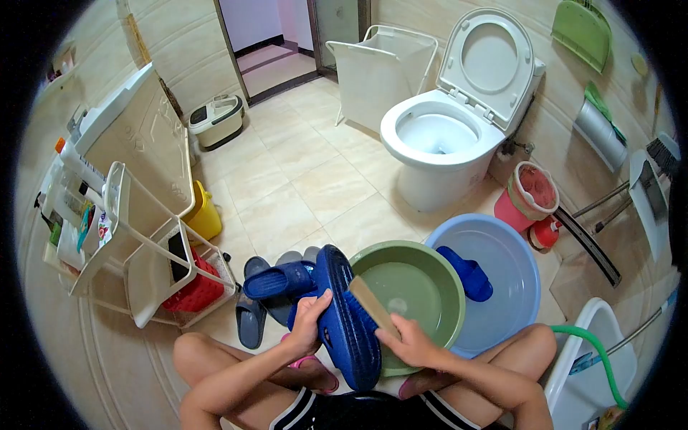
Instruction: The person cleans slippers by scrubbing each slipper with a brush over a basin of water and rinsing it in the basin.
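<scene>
My left hand (309, 321) grips a dark blue slipper (335, 287) by its side and strap, tilted up over the edge of a green basin (446, 287). In my right hand (410, 342) is a scrubbing brush (374, 308) with a wooden back, its blue bristles against the slipper's sole or side. The green basin holds water. Beside it, a light blue basin (522, 301) contains another blue slipper (466, 274). To the left of my left hand, several dark slippers (281, 281) lie piled on the floor.
A toilet (437, 143) with its lid up stands beyond the basins. A wheeled rack (161, 272) is on the left. At right are a pink bin (519, 204), a white tub (598, 315) and a green hose (602, 351). A laundry basket (373, 72) stands near the doorway.
</scene>
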`<state>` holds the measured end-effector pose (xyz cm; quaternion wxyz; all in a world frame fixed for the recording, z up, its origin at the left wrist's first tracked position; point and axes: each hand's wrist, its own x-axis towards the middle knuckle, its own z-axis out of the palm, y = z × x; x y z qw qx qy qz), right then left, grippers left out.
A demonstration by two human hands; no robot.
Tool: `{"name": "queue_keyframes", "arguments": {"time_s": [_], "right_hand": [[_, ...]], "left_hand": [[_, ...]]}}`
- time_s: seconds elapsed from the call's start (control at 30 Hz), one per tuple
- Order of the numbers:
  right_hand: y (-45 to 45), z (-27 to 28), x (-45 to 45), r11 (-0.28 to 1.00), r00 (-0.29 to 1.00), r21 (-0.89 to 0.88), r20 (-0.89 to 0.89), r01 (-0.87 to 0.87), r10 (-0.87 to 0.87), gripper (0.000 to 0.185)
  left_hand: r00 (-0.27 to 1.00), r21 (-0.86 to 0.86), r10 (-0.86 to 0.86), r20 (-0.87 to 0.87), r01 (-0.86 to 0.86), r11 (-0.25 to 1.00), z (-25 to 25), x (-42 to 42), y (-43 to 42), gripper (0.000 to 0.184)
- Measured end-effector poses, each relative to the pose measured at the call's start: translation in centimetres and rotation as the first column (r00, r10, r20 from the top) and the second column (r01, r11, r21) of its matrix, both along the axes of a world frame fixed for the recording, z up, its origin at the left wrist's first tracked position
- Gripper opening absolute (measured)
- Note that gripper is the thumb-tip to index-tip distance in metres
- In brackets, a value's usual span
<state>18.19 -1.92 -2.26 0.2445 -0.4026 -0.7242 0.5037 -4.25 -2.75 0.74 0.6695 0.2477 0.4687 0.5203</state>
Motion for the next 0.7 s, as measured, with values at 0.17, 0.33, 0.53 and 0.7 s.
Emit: {"name": "queue_keyframes", "arguments": {"time_s": [0.17, 0.33, 0.53, 0.7], "right_hand": [[-0.6, 2.7, 0.4, 0.991, 0.991, -0.078, 0.075, -0.104, 0.110, 0.039], [-0.9, 2.0, 0.3, 0.980, 0.979, 0.015, -0.027, -0.201, 0.201, 0.037], [0.5, 0.6, -0.1, 0.999, 0.998, -0.027, -0.039, 0.046, -0.047, 0.036], [-0.8, 2.5, 0.2, 0.980, 0.978, -0.002, -0.060, -0.200, 0.200, 0.039]], "left_hand": [[0.998, 0.028, -0.018, -0.060, 0.020, 0.999, 0.7, 0.0, 0.0, 0.038], [0.996, 0.014, -0.015, -0.089, 0.016, 1.000, 0.1, 0.0, -0.1, 0.039], [0.998, 0.015, 0.017, -0.068, -0.016, 1.000, 0.7, 0.3, 0.1, 0.039], [0.999, 0.039, -0.001, -0.051, 0.003, 0.999, 0.7, 0.0, -0.3, 0.037]]}}
